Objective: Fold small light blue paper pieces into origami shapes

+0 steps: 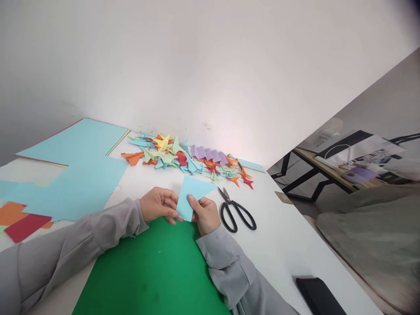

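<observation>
Biggest thing out there, the white table (275,249), and across its near side the green sheet (157,267), wide and flat under the forearms! Over to the left, large light-blue sheets (88,183); along the wall, a heap of folded paper shapes (180,158). Black-handled scissors (230,202) lie spread just beside the right hand (206,214), and that hand has a firm pinch, thumb on top, fingers beneath. The left hand (159,203) has its fingertips at the lower left edge; whether they grip, I can't tell.

And here's the small one, the blue paper piece (193,186), up between the 2 hands above the table, a corner jutting right! Feather-light, I'd judge, crisp enough to take a crease, quick to dent or tear. Best held lightly by 2 opposite edges, thumbs flat, corners spared.
</observation>
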{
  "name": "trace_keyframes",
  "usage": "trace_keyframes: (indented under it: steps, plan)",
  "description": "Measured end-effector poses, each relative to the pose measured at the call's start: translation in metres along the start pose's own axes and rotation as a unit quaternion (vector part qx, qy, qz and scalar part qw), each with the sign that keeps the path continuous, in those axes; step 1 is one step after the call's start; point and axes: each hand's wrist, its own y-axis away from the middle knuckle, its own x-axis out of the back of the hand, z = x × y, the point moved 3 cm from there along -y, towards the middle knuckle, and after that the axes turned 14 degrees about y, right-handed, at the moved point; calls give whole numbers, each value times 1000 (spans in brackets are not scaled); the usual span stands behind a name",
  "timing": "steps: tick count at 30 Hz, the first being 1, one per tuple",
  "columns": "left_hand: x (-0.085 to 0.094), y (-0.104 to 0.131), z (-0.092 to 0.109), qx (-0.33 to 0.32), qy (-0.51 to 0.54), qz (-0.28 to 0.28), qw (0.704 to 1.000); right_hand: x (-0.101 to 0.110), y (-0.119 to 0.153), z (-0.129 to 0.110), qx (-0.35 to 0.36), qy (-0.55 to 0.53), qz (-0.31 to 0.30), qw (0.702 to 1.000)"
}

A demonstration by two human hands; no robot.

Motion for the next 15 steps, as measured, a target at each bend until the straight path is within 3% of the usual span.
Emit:
trace_keyframes:
  steps: [8, 15]
  plan:
    - [-1, 1, 0, -1, 2, 5, 1000, 1, -1, 1, 8, -5, 11, 1000]
    - [-2, 2, -1, -64, -5, 46, 997, 7, -9, 0, 20, -65, 40, 997]
